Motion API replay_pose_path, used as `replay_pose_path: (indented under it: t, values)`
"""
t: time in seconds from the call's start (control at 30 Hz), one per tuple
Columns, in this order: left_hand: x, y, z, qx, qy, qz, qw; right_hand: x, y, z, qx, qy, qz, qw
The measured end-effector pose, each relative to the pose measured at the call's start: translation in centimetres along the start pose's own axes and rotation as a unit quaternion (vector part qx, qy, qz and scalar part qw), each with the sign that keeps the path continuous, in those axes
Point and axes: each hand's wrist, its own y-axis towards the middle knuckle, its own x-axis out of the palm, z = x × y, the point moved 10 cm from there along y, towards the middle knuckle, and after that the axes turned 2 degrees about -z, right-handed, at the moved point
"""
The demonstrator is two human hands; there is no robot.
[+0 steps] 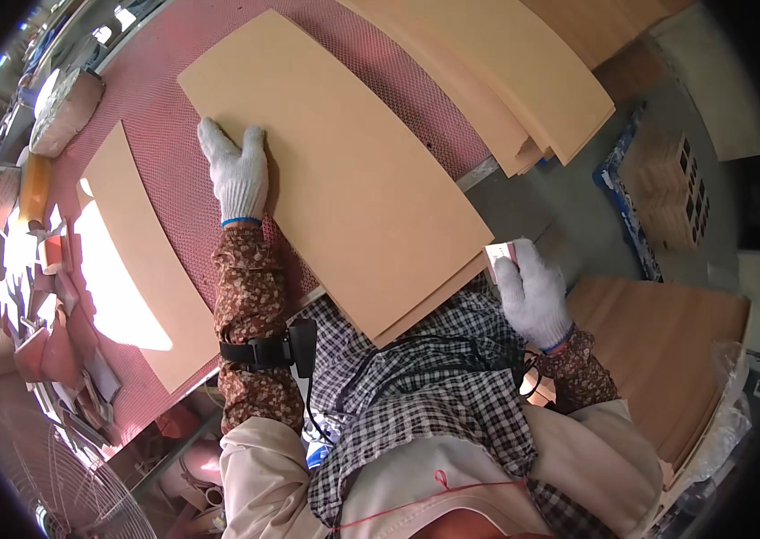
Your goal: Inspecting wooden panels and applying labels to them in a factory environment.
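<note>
A stack of tan flat boards [353,171] lies aslant in front of me, its near corner reaching over the table edge by my apron. My left hand [238,175], in a white knit glove, rests at the left edge of the top board. Its thumb is spread from the outstretched fingers, and it holds nothing. Near the right corner of the stack, my gloved right hand [533,292] is closed on a small flat white piece with a dark reddish side [502,259]. The lower fingers of that hand are partly hidden.
Another tan board [133,242] lies left on the red textured table [151,175]. More stacked boards [524,72] sit far right. Scraps and sanding-type blocks [61,332] crowd the left edge, above a wire fan guard [65,485]. A brown wooden panel stack [658,350] stands right.
</note>
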Motion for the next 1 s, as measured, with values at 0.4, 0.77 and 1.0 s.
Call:
replay_pose_path:
  t: [0.4,0.77,1.0]
  values:
    - [-6.4,3.7,3.3,0.052,0.050,-0.030,0.997,5.8,-2.6,-5.0,-0.120,0.222,-0.290,0.923]
    - [2.8,18.0,3.7,0.082,0.344,-0.172,0.919,7.4,-5.3,-3.4,-0.047,0.266,-0.286,0.919]
    - [4.6,18.7,3.4,0.066,0.324,-0.228,0.916,9.0,-5.5,-4.2,-0.008,0.291,-0.324,0.900]
